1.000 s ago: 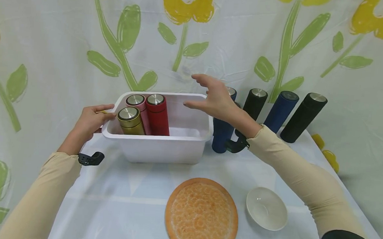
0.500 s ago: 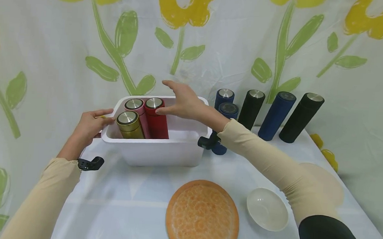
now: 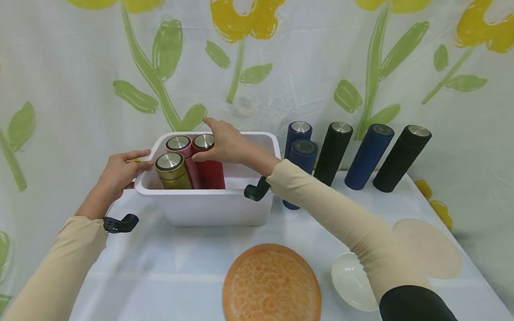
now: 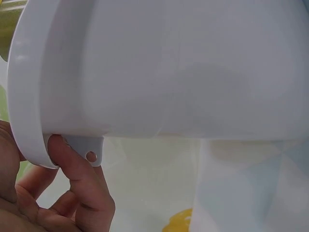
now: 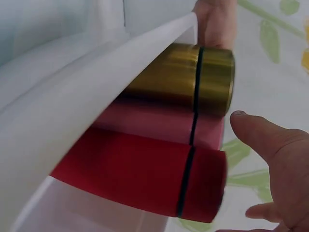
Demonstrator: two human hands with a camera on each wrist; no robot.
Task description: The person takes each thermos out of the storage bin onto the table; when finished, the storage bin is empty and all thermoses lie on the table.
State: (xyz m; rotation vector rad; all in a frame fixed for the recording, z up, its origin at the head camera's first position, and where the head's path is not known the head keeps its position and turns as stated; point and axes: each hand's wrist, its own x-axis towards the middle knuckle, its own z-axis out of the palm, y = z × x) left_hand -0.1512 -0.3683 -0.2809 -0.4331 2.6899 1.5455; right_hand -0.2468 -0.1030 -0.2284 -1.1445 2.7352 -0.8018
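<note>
A white plastic tub point(image 3: 215, 209) stands on the table with three thermos flasks upright at its left end: a gold flask point(image 3: 175, 175), a pink flask point(image 3: 187, 149) and a red flask point(image 3: 210, 175). My left hand point(image 3: 123, 173) holds the tub's left rim, and in the left wrist view its fingers point(image 4: 79, 169) curl under the lip. Over the red flask's lid my right hand point(image 3: 227, 144) is spread, thumb and fingers apart, hiding part of that flask. In the right wrist view the thumb point(image 5: 258, 133) points at the flasks' lids with a gap between.
Right of the tub stand two blue flasks point(image 3: 303, 153), a black flask point(image 3: 333, 152), another blue flask point(image 3: 369, 156) and another black flask point(image 3: 402, 158). In front lie a round bread-patterned mat point(image 3: 272, 292), a white bowl point(image 3: 353, 284) partly behind my right sleeve, and a beige disc point(image 3: 428, 249).
My right hand has moved left from the tub's right end to over the red flask. The left hand stays at the rim, and the view has tilted slightly.
</note>
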